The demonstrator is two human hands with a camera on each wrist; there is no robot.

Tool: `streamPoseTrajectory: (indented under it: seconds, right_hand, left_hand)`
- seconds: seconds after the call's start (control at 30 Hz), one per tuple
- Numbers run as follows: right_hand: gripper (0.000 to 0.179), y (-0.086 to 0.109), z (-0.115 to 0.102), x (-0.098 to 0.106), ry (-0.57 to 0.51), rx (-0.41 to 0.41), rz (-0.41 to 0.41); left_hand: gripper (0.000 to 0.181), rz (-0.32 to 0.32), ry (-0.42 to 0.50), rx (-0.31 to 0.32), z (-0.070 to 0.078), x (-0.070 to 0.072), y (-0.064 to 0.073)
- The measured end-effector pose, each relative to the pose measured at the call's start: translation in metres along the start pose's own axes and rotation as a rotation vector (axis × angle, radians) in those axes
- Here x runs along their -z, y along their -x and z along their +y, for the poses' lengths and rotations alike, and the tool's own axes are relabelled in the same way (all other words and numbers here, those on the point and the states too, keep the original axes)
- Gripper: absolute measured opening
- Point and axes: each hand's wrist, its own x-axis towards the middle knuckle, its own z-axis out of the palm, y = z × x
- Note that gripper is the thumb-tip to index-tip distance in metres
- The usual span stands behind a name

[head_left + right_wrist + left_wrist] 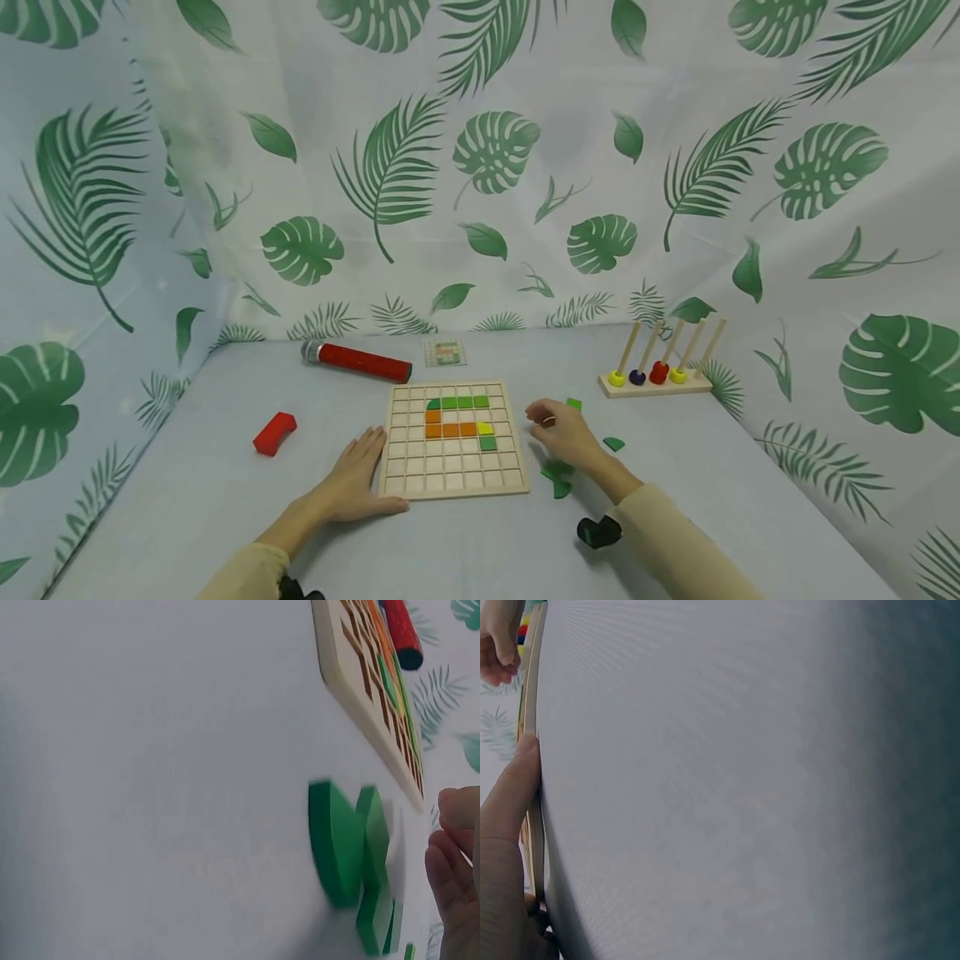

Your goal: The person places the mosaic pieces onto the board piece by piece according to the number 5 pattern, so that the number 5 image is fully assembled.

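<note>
A wooden grid board (416, 483) lies on the table, with green, orange and yellow pieces (452, 429) set in some of its squares. Along its left edge rests my left hand (356, 479), fingers extended, the thumb by the near left corner. The left wrist view shows that thumb (521, 780) touching the board's side. My right hand (566, 433) hovers just right of the board, fingers loosely bent, and no piece shows between them. Below it lie several loose green pieces (561, 490); the right wrist view shows these green blocks (341, 847) close up.
A small pattern card (446, 352) lies behind the board. Back left is a red microphone-like cylinder (363, 362), with a red arch block (275, 433) nearer. A peg stand (656, 386) with coloured beads stands back right. Another green piece (613, 443) lies right of my right hand.
</note>
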Motion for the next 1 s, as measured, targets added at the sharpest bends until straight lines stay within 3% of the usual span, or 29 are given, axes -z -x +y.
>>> streamPoseTrajectory:
  seconds: [0.17,0.47,0.83,1.0]
  right_hand:
    - [0.024,0.009,0.016,0.013,0.009,0.024,0.003]
    - [0.026,0.029,0.034,0.031,0.038,-0.062,-0.032]
    - [0.027,0.038,0.041,0.042,0.018,-0.096,-0.073]
    - [0.032,0.039,0.041,0.042,0.037,-0.066,-0.104]
  left_hand:
    - [0.119,-0.009,0.000,0.003,-0.003,-0.002,-0.001]
    - [0.119,-0.023,0.003,0.004,-0.006,-0.005,0.000]
    - [0.120,-0.018,0.000,-0.001,-0.007,-0.005,-0.001]
    - [0.120,-0.017,0.000,0.007,-0.005,-0.004,-0.001]
